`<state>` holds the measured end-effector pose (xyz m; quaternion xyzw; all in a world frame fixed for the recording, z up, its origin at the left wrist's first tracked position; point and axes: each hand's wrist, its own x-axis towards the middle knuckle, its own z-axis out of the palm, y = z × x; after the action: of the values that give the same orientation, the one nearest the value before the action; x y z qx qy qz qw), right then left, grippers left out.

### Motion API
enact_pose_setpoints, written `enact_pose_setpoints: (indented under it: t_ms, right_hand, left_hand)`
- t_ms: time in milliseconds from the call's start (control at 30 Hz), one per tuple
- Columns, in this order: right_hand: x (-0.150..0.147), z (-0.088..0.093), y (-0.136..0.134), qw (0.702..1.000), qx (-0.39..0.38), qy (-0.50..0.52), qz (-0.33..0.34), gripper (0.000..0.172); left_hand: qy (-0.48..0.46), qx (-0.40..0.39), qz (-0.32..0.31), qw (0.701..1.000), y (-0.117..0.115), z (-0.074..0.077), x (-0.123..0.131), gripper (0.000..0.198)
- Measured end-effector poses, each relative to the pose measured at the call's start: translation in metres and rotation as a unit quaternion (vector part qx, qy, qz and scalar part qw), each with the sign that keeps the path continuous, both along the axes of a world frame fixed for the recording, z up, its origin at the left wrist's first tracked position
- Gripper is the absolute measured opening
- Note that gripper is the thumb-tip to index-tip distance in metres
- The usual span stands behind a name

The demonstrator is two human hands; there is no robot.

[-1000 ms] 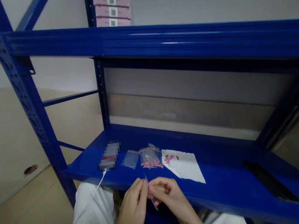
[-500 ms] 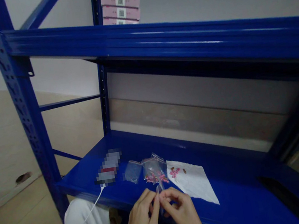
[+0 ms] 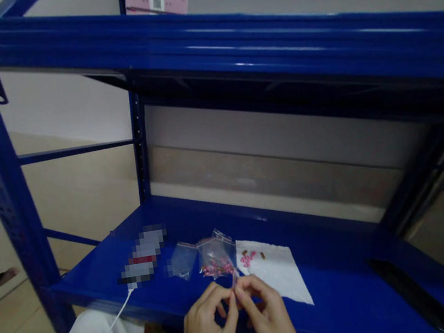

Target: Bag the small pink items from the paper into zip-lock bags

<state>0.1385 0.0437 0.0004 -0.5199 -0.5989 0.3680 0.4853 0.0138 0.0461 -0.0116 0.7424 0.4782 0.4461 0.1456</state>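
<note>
A glossy blue metal shelf [image 3: 338, 277] is carrying a thin, four-sided white sheet [image 3: 286, 274]. Flat, clear plastic bags [image 3: 212, 253] are lying left of the sheet, and tiny round pink beads [image 3: 247, 259] are clustering on its left part. A small clear plastic piece [image 3: 235, 279] is sticking up between the fingers [image 3: 231, 314], near the sheet's left edge. The left hand [image 3: 206, 327] and right hand [image 3: 268, 314] are pinching it, tips nearly together.
</note>
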Motion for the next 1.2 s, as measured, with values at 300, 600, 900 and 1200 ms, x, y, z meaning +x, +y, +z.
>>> enact_pose_setpoints:
  t_ms: [300,600,900,1200]
  right_hand:
    - [-0.004,0.014,-0.006,0.996,0.069,-0.043,-0.032,0.023]
    - [-0.007,0.003,0.002,0.991,0.081,-0.094,-0.043,0.021]
    - [0.000,0.000,0.016,0.994,0.058,-0.081,-0.043,0.023]
    - [0.000,0.008,0.012,0.997,0.035,-0.058,-0.048,0.034]
  left_hand:
    - [0.039,0.060,0.089,0.994,-0.005,0.015,0.003,0.017]
    - [0.078,0.066,0.133,0.986,-0.004,0.012,0.007,0.016]
    - [0.089,0.063,0.169,0.980,0.005,0.009,0.000,0.017]
    - [0.074,0.069,0.128,0.987,0.002,0.018,0.011,0.021]
